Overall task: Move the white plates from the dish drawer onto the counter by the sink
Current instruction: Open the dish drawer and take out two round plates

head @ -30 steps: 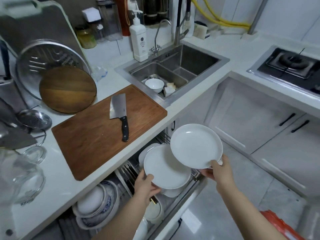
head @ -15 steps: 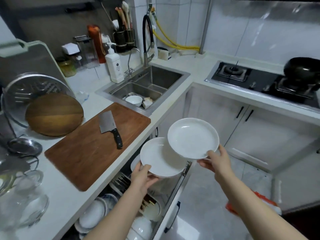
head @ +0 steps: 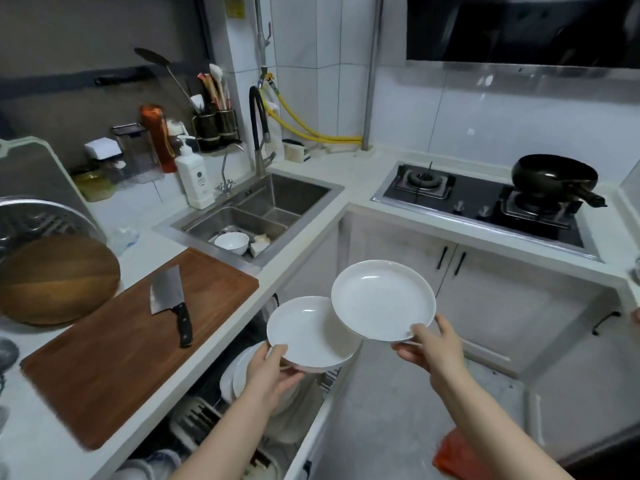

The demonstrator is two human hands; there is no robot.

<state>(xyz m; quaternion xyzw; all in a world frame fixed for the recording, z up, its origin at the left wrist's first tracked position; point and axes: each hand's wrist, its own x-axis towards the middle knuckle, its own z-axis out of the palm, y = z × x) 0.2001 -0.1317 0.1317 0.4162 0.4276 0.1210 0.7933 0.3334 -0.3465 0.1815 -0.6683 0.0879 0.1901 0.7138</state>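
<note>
I hold two white plates in the air in front of the counter. My left hand (head: 273, 370) grips the near rim of the lower white plate (head: 306, 330), above the open dish drawer (head: 304, 441). My right hand (head: 433, 344) grips the near rim of the higher white plate (head: 382, 299), whose left edge overlaps the other plate. More white plates (head: 239, 372) stand in the drawer rack below, partly hidden by my left arm. The steel sink (head: 256, 206) lies beyond, with white counter (head: 356, 168) around it.
A wooden cutting board (head: 114, 344) with a cleaver (head: 169, 299) lies left of the sink. A white bowl (head: 231, 242) sits in the sink. A soap bottle (head: 194, 178) stands behind it. At right, a gas hob (head: 478, 199) carries a black pan (head: 554, 176). A round wooden board (head: 55, 278) leans at far left.
Both plates have risen out of the drawer and away from it. The view has tilted up, bringing the hob and wall into sight.
</note>
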